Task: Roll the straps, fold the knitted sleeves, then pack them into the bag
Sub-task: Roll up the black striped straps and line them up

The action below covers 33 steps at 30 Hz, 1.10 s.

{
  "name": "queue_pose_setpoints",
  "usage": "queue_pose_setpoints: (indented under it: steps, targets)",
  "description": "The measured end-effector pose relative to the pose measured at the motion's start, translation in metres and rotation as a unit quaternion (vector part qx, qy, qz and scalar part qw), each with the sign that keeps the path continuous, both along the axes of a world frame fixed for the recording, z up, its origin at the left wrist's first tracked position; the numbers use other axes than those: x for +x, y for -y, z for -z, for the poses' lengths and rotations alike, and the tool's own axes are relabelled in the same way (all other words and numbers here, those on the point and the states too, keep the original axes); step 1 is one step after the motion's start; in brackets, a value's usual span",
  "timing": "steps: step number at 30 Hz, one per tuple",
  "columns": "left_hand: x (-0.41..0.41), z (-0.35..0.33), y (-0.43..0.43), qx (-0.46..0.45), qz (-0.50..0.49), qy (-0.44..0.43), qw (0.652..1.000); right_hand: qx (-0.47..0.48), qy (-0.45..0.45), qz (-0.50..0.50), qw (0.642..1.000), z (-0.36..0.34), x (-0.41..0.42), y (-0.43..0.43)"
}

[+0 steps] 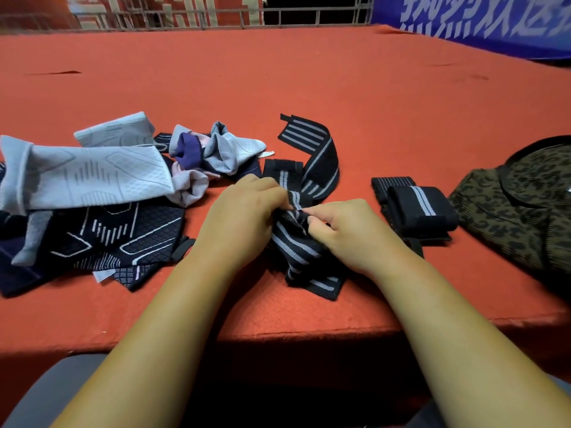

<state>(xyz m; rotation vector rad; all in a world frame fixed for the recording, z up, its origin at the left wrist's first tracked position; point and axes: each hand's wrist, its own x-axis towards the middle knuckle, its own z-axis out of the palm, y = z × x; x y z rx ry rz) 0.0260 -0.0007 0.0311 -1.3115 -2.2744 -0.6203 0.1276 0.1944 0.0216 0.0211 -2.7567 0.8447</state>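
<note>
Pinching one loose strap (298,244) are left hand (244,217) and right hand (346,233), near one rolled strap (421,208).

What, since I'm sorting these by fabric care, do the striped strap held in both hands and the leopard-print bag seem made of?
Striped strap: looks like woven elastic webbing, matte black with grey stripes; the ribbed weave shows and it bunches softly. Leopard-print bag: seemingly a soft, finely ribbed printed textile, matte and slumping loosely; the exact fibre cannot be told.
</note>
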Motion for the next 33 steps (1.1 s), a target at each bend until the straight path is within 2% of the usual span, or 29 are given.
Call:
queue_pose_setpoints:
  steps: [6, 8, 11, 14, 15, 18, 19, 23, 24, 29, 33]
  targets:
    - [-0.011, 0.008, 0.004, 0.013, 0.037, -0.019, 0.999, -0.043, -0.001, 0.080, 0.996, 0.006, -0.004, -0.004]
    - [-0.010, 0.006, 0.007, 0.016, 0.060, -0.023, 0.998, -0.131, 0.021, 0.118, 0.984, 0.006, -0.007, -0.004]
    - [-0.009, 0.002, 0.018, 0.005, 0.072, -0.010, 0.997, -0.299, 0.066, 0.209, 0.929, 0.001, -0.015, -0.007]
    - [-0.015, -0.001, 0.033, -0.012, 0.066, 0.034, 0.997, -0.485, 0.074, 0.288, 0.822, -0.010, -0.021, -0.013]
    - [-0.016, -0.001, 0.037, -0.013, 0.064, 0.061, 0.996, -0.501, 0.071, 0.297, 0.810, -0.010, -0.023, -0.015]
    - [-0.011, -0.002, 0.042, -0.009, 0.056, 0.145, 0.988, -0.411, 0.050, 0.283, 0.865, -0.001, -0.026, -0.009]
    - [-0.008, -0.002, 0.043, -0.010, 0.058, 0.162, 0.985, -0.414, 0.027, 0.268, 0.870, 0.002, -0.028, -0.005]
    - [-0.006, -0.001, 0.040, -0.008, 0.057, 0.174, 0.983, -0.593, -0.007, 0.198, 0.781, 0.006, -0.036, 0.010]
    - [-0.006, -0.001, 0.038, -0.006, 0.050, 0.171, 0.984, -0.596, 0.015, 0.188, 0.781, 0.007, -0.036, 0.013]
    - [-0.003, 0.007, 0.025, -0.003, 0.026, 0.140, 0.990, -0.501, 0.157, 0.151, 0.838, 0.001, -0.018, 0.030]
    - [-0.006, 0.007, 0.023, -0.042, 0.013, 0.177, 0.983, -0.537, 0.181, 0.110, 0.816, 0.003, -0.010, 0.030]
